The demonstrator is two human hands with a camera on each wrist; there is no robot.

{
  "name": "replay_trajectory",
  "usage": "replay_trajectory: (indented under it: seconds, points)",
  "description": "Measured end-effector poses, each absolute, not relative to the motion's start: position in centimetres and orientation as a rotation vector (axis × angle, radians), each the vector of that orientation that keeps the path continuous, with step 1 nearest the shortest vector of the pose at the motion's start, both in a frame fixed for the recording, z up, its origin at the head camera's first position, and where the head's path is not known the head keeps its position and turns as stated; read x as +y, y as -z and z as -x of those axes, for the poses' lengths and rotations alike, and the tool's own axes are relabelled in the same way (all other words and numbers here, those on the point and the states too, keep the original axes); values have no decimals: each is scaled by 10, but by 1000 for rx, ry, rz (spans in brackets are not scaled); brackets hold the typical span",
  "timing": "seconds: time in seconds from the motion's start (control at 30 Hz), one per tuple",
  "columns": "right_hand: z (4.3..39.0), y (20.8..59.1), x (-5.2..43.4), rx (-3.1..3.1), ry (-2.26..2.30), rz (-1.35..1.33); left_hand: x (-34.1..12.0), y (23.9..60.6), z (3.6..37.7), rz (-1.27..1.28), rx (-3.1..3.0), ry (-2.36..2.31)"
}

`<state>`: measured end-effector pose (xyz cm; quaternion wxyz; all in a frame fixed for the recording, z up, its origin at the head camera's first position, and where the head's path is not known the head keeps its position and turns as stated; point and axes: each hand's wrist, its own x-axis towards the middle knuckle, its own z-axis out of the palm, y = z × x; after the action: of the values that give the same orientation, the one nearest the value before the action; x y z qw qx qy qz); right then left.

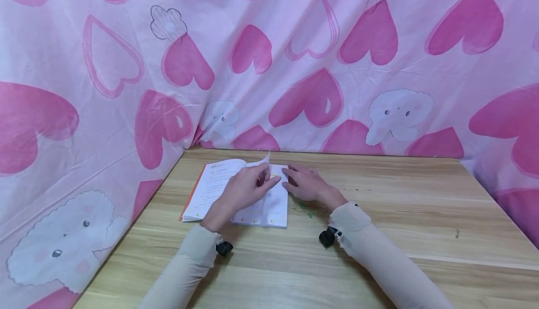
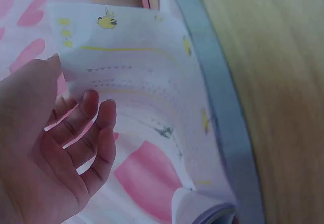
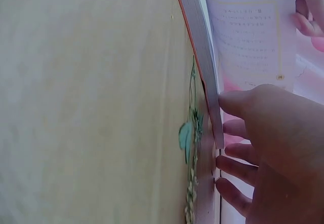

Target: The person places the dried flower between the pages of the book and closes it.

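An open book [image 1: 216, 183] with an orange cover edge lies on the table, its pages white with print and small yellow pictures. My left hand [image 1: 244, 188] is over the right half, pinching a single raised page [image 2: 126, 57] near its edge; the page curves upward in the left wrist view. At the book's right edge, my right hand [image 1: 309, 185] rests with fingers spread and loosely extended. In the right wrist view, its thumb [image 3: 235, 104] touches the edge of the page block [image 3: 202, 46], and the other fingers lie beside the corner.
The wooden table [image 1: 404, 206] extends to the right and front of the book. A green plant print or decoration [image 3: 187, 138] lies on the tabletop by the right hand. Pink heart-patterned cloth [image 1: 303, 75] hangs behind and at both sides.
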<state>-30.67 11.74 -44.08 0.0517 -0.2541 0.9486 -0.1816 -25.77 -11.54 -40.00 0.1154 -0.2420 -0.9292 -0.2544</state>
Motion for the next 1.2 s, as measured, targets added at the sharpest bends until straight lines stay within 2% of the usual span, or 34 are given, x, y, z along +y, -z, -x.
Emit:
replay_trajectory:
  seconds: [0.73, 1.2]
  points:
    - [307, 438, 119, 2860, 567, 720, -179, 367, 268, 552, -2837, 795]
    - [307, 440, 117, 2859, 573, 712, -224, 381, 278, 293, -2993, 643]
